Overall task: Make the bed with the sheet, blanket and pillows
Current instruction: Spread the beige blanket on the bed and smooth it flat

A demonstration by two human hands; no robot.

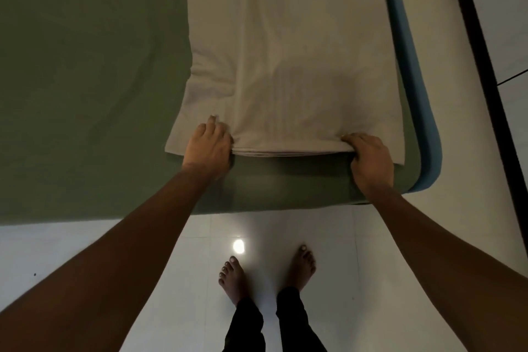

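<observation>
Fabric seems limp and light; left hand [210,146] and right hand [370,156] each grip the folded beige blanket's [285,51] near edge, by the bed's [85,94] right corner.

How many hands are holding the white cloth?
2. The left hand grips the white cloth on the left of its near edge; the right hand grips the right.

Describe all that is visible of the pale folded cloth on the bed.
The folded cloth is pale cream, thin and lightly creased. It lies flat as a long strip on the green sheet, toward its right side, running out of the picture's top. Stacked layers show at its near edge, which the left hand and right hand grip.
</observation>
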